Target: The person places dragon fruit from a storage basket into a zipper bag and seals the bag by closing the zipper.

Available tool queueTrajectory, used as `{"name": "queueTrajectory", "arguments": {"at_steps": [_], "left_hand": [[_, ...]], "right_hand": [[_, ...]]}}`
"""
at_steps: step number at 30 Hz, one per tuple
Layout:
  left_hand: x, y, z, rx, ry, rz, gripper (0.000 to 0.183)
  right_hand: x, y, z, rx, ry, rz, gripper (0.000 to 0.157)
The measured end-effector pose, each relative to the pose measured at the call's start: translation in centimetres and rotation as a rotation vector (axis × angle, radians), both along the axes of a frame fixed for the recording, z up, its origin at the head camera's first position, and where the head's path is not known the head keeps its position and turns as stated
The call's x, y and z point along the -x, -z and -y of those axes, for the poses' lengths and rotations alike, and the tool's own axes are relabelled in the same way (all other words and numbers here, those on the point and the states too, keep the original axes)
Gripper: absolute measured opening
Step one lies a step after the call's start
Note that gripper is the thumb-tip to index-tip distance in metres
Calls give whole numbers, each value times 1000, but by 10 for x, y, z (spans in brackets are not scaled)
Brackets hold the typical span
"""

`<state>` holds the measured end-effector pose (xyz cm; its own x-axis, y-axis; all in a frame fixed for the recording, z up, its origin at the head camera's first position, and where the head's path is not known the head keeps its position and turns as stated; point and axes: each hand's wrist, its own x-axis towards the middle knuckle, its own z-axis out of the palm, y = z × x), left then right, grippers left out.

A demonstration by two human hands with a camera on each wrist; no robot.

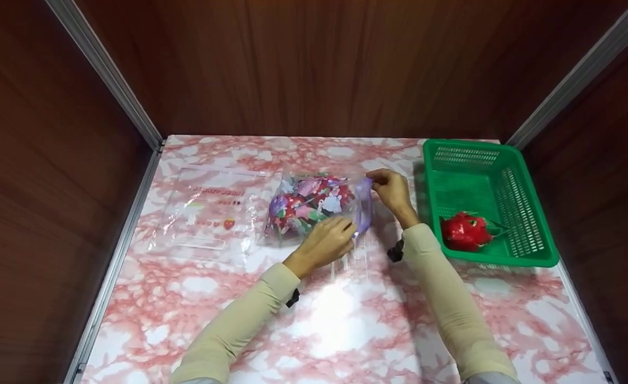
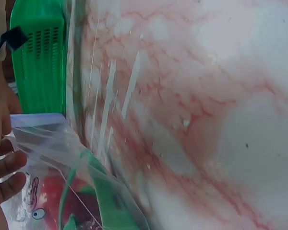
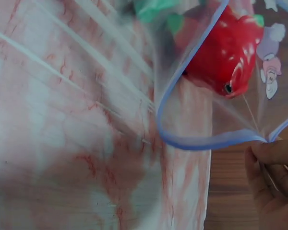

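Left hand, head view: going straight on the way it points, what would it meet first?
The left hand would likely meet the purple zip edge of the printed bag first, with the right hand beyond; depth is unclear.

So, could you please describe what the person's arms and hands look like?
The left hand and right hand are ungloved. The left sleeve and right sleeve are pale beige, plain, and reach the wrists. A small black piece sits at each wrist; what it is, I cannot tell. Grey fabric shows at the head view's bottom edge.
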<state>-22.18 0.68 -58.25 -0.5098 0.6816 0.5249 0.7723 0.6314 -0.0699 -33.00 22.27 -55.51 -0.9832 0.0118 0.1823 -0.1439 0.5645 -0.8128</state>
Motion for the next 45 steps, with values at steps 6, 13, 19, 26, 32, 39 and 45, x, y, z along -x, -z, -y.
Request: {"name": "queueTrajectory", "arguments": {"at_steps": [6, 13, 19, 26, 32, 39, 45], "left_hand": [[5, -6, 10, -88, 10, -1, 15], [11, -19, 18, -284, 20, 78, 14], [17, -28, 27, -403, 9, 108, 10], [24, -41, 37, -486, -31, 75, 9], [29, -53, 44, -565, -38, 40, 10], [32, -70, 55, -631, -85, 44, 7], [35, -78, 65, -756, -83, 106, 6]], "right_hand": [[-1, 0, -3, -17, -9, -9, 15], [-1, 5, -7, -25, 4, -58, 6], [-2, 2, -9, -30, 0, -79, 6], [-4, -11, -10, -21, -19, -100, 8], [-5, -25, -12, -26, -30, -121, 10], [-11, -43, -15, -2, -5, -159, 12], [-15, -56, -18, 52, 43, -190, 14]]}}
